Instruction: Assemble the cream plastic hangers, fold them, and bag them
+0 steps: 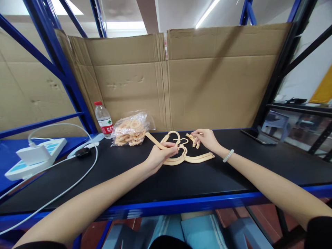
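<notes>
The left hand [161,155] is closed around a beige hanger [155,141] over the worktop [181,186]; the right hand [206,138], fingers bent nearly together, touches small beige pieces [194,141], grip unclear.

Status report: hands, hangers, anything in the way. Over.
Left hand gripping a hanger. Right hand at small pieces, grip unclear. Second hanger lying on the black tabletop. Bag and bottle off left, not blocking the hands.

With twelve o'clock straight ahead, the left hand [162,155] holds a beige hanger [154,140] at twelve, the right hand [206,138] touches small beige pieces [193,141] at one; a red-capped water bottle [104,121] stands at eleven.
</notes>
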### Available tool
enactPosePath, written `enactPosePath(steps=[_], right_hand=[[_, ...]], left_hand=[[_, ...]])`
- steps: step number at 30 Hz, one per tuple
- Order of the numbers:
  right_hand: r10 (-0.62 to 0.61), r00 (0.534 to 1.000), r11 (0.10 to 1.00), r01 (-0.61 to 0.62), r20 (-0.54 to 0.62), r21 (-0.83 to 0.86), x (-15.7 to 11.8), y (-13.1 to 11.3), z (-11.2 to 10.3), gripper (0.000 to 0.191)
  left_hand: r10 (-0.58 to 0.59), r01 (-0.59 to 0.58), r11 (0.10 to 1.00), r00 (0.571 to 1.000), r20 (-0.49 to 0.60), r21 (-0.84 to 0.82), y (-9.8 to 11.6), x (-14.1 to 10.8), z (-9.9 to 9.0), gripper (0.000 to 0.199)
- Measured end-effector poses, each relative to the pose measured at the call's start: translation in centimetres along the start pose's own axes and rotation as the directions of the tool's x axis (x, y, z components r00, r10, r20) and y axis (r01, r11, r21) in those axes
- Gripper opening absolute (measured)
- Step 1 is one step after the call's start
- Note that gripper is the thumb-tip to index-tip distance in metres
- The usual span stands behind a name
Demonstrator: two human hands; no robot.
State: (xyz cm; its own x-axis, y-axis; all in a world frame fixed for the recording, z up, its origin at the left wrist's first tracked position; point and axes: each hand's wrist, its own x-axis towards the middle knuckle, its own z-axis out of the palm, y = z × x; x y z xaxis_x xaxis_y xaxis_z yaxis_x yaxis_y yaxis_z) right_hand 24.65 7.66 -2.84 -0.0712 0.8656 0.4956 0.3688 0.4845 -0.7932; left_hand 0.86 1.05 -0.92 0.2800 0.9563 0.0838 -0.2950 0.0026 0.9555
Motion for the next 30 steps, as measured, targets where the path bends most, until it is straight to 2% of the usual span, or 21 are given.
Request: enactPosePath(steps=[2,4,10,14,17,30], right_hand=[[0.059,0.997,0.987,-0.05,-0.05,0.156,-0.2,-0.3,0.2,0.029],[0.07,0.993,0.971,-0.047,-0.09,0.235,-0.3,-0.7,0.3,0.032],[0.103,0.976,0.951,-0.04,-0.192,0.306,-1.0,-1.3,0.3,0.028],[0.21,0.959,0.869,-0.094,-0.189,0.487,-1.2,-0.9,0.4,0.027],[0.262,0.944,0.799,-0.097,-0.198,0.594,-1.3,-0.8,0.3,0.019],[0.375,0.925,0.671,-0.224,-0.063,0.707,-1.7,-2.0,0.4,0.013]], left_hand=[[-0.007,0.007,1.0,1.0,-0.001,-0.008,0.0,0.1,0.0,0.026],[-0.015,0.015,1.0,1.0,0.002,-0.022,-0.1,0.1,-0.1,0.026],[-0.017,0.018,0.999,1.0,0.017,-0.043,-0.1,0.2,-0.1,0.027],[-0.021,0.023,0.999,0.999,0.032,-0.04,-0.2,0.2,-0.2,0.027],[-0.025,0.026,0.999,0.999,0.022,-0.041,-0.2,0.2,-0.2,0.026],[-0.017,0.018,1.0,0.999,0.052,-0.019,-0.3,0.2,-0.2,0.026]])
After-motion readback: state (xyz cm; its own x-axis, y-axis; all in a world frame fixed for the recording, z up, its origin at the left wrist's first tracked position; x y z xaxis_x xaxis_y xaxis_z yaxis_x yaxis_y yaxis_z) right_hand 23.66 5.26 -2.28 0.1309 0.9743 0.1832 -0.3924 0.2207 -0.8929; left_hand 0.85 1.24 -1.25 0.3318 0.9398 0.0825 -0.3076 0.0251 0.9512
